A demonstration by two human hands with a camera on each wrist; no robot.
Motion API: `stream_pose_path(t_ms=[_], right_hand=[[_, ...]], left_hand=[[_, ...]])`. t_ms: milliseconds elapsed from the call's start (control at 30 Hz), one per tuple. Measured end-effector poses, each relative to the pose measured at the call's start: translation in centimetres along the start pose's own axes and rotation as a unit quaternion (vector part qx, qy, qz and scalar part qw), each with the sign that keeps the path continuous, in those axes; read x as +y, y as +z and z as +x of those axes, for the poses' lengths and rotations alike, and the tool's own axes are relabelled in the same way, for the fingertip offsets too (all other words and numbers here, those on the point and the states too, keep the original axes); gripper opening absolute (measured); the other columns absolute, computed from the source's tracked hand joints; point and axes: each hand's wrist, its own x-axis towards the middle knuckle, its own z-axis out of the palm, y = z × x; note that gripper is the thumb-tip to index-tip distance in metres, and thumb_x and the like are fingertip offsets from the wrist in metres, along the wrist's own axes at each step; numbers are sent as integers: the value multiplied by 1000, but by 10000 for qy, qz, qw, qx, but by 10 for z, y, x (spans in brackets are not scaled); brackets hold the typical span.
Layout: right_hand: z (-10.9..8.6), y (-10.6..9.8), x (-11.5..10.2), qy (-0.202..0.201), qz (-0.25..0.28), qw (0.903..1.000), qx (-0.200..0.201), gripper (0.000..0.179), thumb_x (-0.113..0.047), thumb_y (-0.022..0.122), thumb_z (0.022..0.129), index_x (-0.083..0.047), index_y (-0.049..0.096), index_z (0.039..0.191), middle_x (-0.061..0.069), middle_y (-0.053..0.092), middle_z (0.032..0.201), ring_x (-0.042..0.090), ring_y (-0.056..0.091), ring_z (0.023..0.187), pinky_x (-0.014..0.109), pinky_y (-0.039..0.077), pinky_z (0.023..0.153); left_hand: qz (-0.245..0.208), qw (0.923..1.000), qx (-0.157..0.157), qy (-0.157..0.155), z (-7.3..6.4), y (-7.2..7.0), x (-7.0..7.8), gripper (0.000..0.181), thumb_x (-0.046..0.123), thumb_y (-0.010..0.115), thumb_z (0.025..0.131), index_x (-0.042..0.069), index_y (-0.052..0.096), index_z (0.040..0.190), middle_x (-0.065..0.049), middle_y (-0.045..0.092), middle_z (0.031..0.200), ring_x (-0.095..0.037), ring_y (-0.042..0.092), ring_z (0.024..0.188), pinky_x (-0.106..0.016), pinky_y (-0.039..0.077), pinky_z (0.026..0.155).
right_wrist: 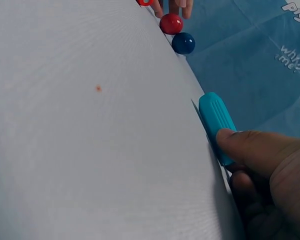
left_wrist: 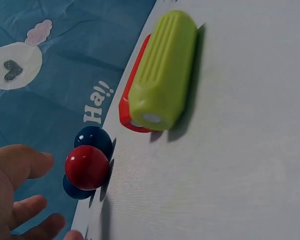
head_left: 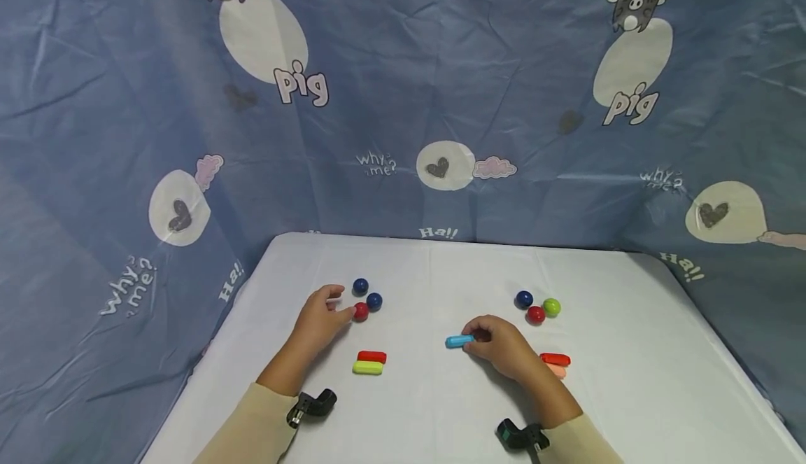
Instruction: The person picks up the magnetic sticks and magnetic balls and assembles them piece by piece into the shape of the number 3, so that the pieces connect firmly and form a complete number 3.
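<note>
My left hand [head_left: 319, 318] reaches beside a red ball [head_left: 360, 312], thumb and fingers spread apart and holding nothing. In the left wrist view a gap shows between the thumb [left_wrist: 32, 162] and the red ball. Two dark blue balls [head_left: 374, 301] sit close behind it. Between thumb and fingers, my right hand [head_left: 502, 346] pinches one end of a short light blue ridged stick [head_left: 459, 341]. The stick's free end points left, low over the white table, as the right wrist view also shows [right_wrist: 215, 115].
Nearer me on the left, a red stick [head_left: 371, 357] and a yellow-green stick [head_left: 368, 367] lie side by side. At right are a blue ball [head_left: 524, 299], a red ball [head_left: 536, 315] and a green ball [head_left: 551, 307]. A red stick [head_left: 555, 359] and a salmon stick [head_left: 557, 371] lie partly behind my right forearm.
</note>
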Motion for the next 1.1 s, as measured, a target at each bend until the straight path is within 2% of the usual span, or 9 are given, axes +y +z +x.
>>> stream_pose_path(t_ms=[233, 500, 833, 933, 1100], right_hand=[[2, 0, 2, 99, 83, 9999, -76, 21, -15, 86, 87, -28, 74, 98, -7, 65, 92, 15, 58, 92, 35, 49, 86], [3, -2, 2, 142, 115, 9998, -109, 21, -15, 85, 88, -28, 74, 99, -6, 65, 92, 16, 58, 93, 36, 49, 87], [1, -1, 3, 50, 167, 9998, -102, 21, -14, 85, 87, -28, 74, 98, -6, 64, 91, 16, 57, 91, 35, 48, 85], [1, 0, 3, 45, 170, 9998, -105, 21, -14, 85, 87, -28, 74, 99, -6, 64, 91, 15, 57, 91, 35, 48, 84], [1, 0, 4, 40, 196, 9997, -103, 21, -14, 85, 87, -28, 74, 98, -7, 64, 91, 15, 58, 91, 34, 49, 84]], left_hand=[[13, 9998, -206, -18, 3, 2, 1, 53, 20, 78, 93, 10, 59, 141, -14, 60, 145, -34, 61, 126, -51, 54, 104], [179, 9996, -218, 80, 3, 6, 1, 40, 19, 77, 95, 11, 65, 133, -9, 66, 136, -27, 63, 113, -46, 56, 100], [129, 9993, -344, 111, 2, 10, -1, 36, 19, 77, 95, 15, 69, 130, -7, 69, 130, -25, 63, 105, -41, 59, 92], [212, 9988, -424, 98, 0, 11, -2, 35, 20, 77, 94, 16, 71, 128, -7, 70, 124, -24, 62, 102, -39, 59, 89], [419, 9979, -434, 251, -3, 10, -1, 33, 20, 78, 94, 17, 73, 126, -7, 71, 118, -23, 62, 102, -41, 58, 90]])
